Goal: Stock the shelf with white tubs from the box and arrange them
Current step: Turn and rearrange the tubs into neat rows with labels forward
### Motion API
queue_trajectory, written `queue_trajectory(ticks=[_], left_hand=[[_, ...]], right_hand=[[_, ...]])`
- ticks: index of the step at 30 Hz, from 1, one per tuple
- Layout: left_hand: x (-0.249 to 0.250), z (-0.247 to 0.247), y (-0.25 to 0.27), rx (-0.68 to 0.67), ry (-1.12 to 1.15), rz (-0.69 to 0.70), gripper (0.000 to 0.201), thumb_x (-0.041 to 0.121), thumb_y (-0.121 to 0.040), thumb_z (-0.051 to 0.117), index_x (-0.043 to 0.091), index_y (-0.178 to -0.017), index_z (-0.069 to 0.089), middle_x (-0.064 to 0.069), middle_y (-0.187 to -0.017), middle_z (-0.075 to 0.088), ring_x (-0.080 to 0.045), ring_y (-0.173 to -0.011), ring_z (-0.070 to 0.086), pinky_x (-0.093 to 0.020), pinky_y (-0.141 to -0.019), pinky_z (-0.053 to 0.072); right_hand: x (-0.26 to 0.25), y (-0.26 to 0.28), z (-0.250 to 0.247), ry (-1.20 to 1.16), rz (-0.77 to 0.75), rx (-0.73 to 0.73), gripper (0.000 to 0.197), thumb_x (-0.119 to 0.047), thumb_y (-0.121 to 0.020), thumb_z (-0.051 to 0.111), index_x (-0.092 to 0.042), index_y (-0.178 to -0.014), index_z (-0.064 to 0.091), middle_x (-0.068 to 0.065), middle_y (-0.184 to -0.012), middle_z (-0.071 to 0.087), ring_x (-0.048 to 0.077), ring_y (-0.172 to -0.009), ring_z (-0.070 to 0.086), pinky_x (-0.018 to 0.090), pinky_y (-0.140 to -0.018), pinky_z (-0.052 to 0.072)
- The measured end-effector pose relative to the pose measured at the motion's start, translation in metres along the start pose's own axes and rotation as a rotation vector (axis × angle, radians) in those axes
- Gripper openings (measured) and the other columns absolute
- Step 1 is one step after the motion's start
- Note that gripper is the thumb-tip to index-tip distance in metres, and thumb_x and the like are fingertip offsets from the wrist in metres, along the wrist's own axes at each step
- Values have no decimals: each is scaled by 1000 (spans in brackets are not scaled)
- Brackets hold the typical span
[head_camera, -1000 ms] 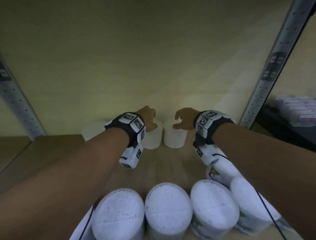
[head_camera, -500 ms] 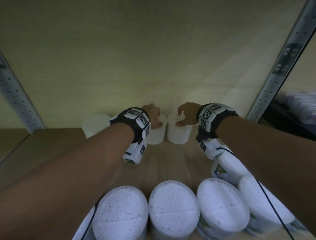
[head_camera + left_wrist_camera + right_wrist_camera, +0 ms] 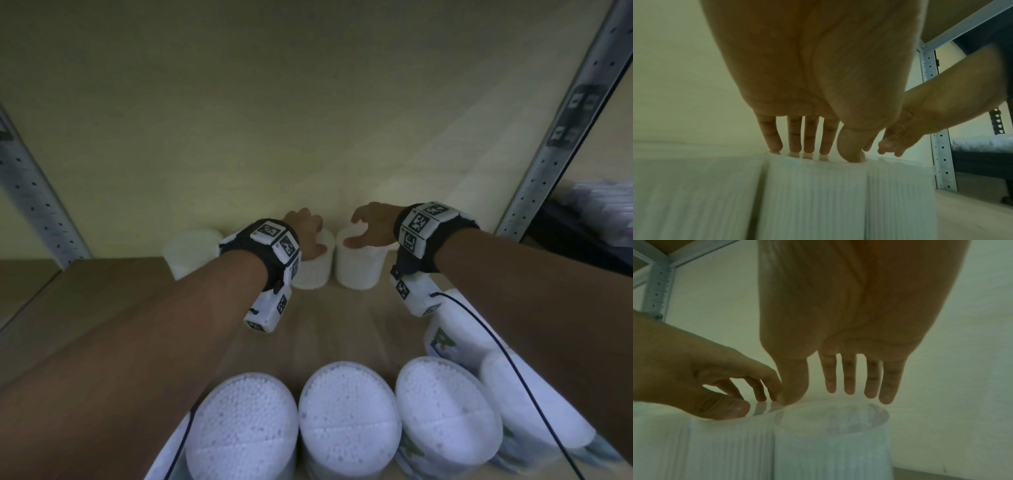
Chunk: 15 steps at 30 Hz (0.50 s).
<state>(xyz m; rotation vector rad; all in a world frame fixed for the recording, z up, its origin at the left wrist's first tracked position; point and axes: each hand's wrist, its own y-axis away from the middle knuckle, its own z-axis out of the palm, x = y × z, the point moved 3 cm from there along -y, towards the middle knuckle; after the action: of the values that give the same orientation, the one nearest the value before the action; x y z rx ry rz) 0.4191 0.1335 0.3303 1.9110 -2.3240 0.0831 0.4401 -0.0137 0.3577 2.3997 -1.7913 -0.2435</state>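
— While both arms reach to the back of the shelf (image 3: 102,284), what does each of the hands touch?

— The left hand (image 3: 306,229) rests fingertips-down on the lid of the middle tub (image 3: 314,267); in the left wrist view its fingers (image 3: 795,138) are straight and slightly spread, tips on the lid, thumb at the near rim. It grips nothing. The right hand (image 3: 371,222) sits over the right tub (image 3: 359,267); the right wrist view shows its fingers (image 3: 849,378) straight and hanging just above the clear lid, thumb down at the rim. Fingers apart, holding nothing.

— Position of the tubs?

— Three white tubs stand upright in a row against the back wall (image 3: 308,120). The left tub (image 3: 188,250) stands just beside the middle one; the middle and right tubs stand side by side, a narrow gap showing between them in the head view. Whether they touch, I cannot tell.

— Anything nearer the front?

— A row of four front tubs (image 3: 349,418) at the shelf's near edge, their clear lids showing white contents. One further tub with a printed label (image 3: 445,329) stands behind them under the right forearm. Perforated metal uprights (image 3: 555,164) frame the bay.
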Motion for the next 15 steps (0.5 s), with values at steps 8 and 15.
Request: queue_trajectory(ticks=[8,15], left_hand=[[-1,4,-1,15,-5,16,50,34,-94,53,6,-135,44,-16,-137,39,-32,-126,42,-37,-102,38],[-1,4,-1,9,-17,25,49,34,-95,52,7,-135,43,-14,-138,39,-32,-126,41,-37,-101,37]], right_hand=[[-5,-2,6,43,68,-56,75,-57,-89,52,-2,-140,41,15,-144,45,30,-129,47,37,-104,40],[-5,-3,4,48,46,-90,79,-50,-87,60,-13,-149,29,6,-154,30,24,-141,34,34,-113,30]])
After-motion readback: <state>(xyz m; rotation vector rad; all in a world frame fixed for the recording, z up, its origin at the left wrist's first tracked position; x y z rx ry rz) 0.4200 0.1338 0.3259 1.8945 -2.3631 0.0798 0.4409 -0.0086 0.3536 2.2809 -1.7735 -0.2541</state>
